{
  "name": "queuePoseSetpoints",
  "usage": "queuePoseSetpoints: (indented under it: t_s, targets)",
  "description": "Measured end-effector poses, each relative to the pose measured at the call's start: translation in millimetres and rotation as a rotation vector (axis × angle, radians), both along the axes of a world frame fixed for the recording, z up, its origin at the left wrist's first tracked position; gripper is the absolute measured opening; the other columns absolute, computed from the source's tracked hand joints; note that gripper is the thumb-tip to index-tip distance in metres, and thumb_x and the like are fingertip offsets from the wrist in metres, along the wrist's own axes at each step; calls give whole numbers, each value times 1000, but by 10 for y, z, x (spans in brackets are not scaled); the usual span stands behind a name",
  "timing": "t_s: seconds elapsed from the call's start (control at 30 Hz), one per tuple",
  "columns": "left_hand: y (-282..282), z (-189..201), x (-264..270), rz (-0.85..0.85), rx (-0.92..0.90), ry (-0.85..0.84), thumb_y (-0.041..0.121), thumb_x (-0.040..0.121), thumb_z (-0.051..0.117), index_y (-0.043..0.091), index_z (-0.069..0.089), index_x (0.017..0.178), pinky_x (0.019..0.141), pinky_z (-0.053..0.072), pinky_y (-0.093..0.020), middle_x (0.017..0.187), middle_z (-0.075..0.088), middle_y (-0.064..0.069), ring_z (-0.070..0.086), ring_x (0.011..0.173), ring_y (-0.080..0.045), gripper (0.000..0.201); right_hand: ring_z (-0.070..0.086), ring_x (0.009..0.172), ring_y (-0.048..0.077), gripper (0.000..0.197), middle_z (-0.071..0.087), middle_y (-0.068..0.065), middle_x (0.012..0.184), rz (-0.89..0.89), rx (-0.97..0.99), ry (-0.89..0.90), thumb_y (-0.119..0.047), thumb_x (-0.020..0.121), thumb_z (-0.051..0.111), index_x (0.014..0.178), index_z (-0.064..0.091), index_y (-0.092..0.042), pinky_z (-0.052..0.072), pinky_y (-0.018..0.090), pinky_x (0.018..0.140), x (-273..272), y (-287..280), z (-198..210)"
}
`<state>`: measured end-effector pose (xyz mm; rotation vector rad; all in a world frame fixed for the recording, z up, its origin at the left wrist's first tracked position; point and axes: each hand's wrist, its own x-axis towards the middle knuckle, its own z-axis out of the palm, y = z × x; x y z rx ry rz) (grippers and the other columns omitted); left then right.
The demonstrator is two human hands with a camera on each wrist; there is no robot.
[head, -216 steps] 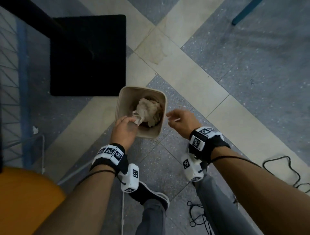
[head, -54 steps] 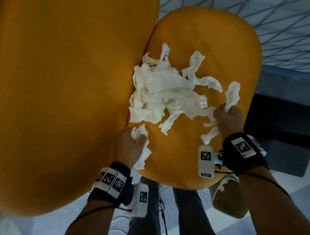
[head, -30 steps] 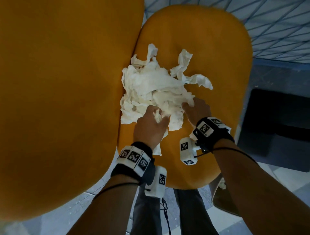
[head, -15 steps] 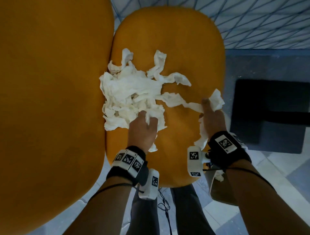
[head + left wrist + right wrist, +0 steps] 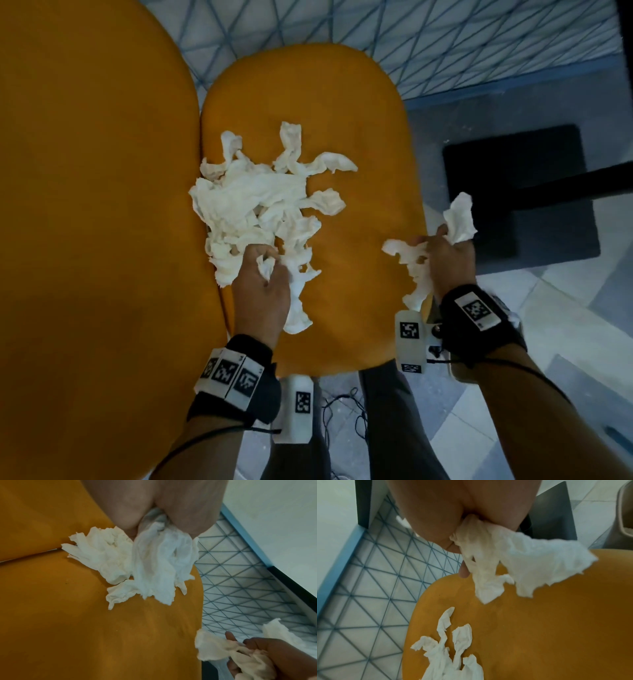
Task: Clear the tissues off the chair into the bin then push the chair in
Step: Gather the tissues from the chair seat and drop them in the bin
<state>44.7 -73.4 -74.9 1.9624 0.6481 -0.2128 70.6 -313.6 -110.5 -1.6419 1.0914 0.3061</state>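
Note:
A pile of crumpled white tissues (image 5: 260, 202) lies on the orange chair seat (image 5: 349, 274), against the orange backrest (image 5: 96, 205). My left hand (image 5: 263, 274) grips a bunch of tissues (image 5: 157, 563) at the pile's near edge; strips hang below the fist. My right hand (image 5: 448, 250) holds a separate wad of tissues (image 5: 459, 219) lifted over the seat's right edge (image 5: 510, 563). Loose tissues (image 5: 452, 653) remain on the seat. The beige bin (image 5: 624, 512) stands on the floor to the right, mostly hidden in the head view.
A black mat (image 5: 520, 192) with a dark post across it lies on the floor right of the chair. A blue lattice panel (image 5: 445, 41) stands beyond the seat. Cables (image 5: 342, 411) trail on the tiles by my legs.
My right hand has pulled its wad of tissues away from the pile and out past the seat's right edge. My left hand keeps its grip at the pile's near edge.

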Motion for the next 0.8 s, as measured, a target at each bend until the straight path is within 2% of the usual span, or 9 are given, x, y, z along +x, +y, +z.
queuePoseSetpoints:
  t_s: [0.13, 0.2, 0.23, 0.33, 0.43, 0.5, 0.57, 0.67, 0.8]
  targets:
    - [15, 156, -95, -99, -20, -24, 13, 93, 54, 20, 62, 85, 55, 41, -18, 69, 62, 3, 52, 57, -3, 13, 55, 67, 24, 38, 57, 3, 62, -94, 36, -50, -5, 78, 43, 53, 54, -31, 51, 34, 72, -416, 95, 221]
    - [-1, 222, -162, -178, -9, -17, 29, 92, 61, 21, 60, 76, 58, 42, -19, 66, 62, 6, 52, 59, -5, 18, 50, 60, 22, 25, 52, 5, 62, -159, 61, -56, -8, 87, 44, 71, 53, -25, 46, 13, 53, -669, 127, 328]
    - [-17, 250, -206, -225, -13, -20, 32, 90, 65, 20, 57, 71, 56, 41, -18, 60, 58, 7, 50, 56, -4, 25, 48, 57, 20, 17, 51, 6, 63, -193, 66, -45, -11, 92, 44, 79, 52, -18, 41, 11, 43, -796, 142, 372]
    - [-124, 326, -369, -382, -42, 1, 23, 88, 70, 20, 47, 60, 49, 35, -15, 48, 45, 10, 42, 48, -5, 36, 50, 58, 20, 28, 53, 7, 67, -228, 142, 19, -29, 94, 48, 73, 53, -11, 45, 26, 59, -1241, 146, 358]
    - [-314, 276, -578, -578, -86, 65, 9, 86, 65, 18, 40, 58, 50, 30, -25, 49, 37, 10, 31, 49, -8, 38, 57, 69, 23, 43, 61, 7, 73, -229, 134, 80, -57, 89, 49, 77, 65, -20, 44, 35, 69, -1698, 73, 334]
    - [-498, 220, -742, -702, -107, 117, 7, 86, 63, 16, 38, 60, 51, 27, -32, 53, 33, 8, 29, 52, -11, 37, 58, 68, 26, 67, 62, 12, 70, -256, 96, 152, -72, 84, 40, 77, 68, -11, 44, 36, 68, -2010, 4, 335]
    - [-738, 176, -911, -802, -110, 168, 6, 85, 62, 22, 35, 58, 50, 24, -29, 48, 32, 9, 26, 48, -9, 41, 58, 68, 29, 85, 62, 15, 70, -332, 101, 205, -84, 78, 26, 67, 70, -12, 44, 38, 69, -2331, -93, 268]
    - [-1162, 107, -1199, -954, -91, 239, 4, 85, 61, 23, 35, 63, 44, 23, -16, 45, 35, 11, 28, 46, -7, 39, 51, 66, 27, 82, 64, 19, 73, -502, 150, 226, -74, 88, 18, 62, 67, -13, 40, 36, 67, -2823, -280, 135]
    - [-1691, -133, -1607, -1194, 7, 276, 4, 85, 61, 15, 49, 79, 47, 33, -13, 67, 48, 6, 42, 60, -12, 17, 53, 62, 24, 45, 69, 11, 75, -568, 125, 243, -40, 91, 46, 58, 70, -19, 45, 40, 70, -3471, -607, -118]
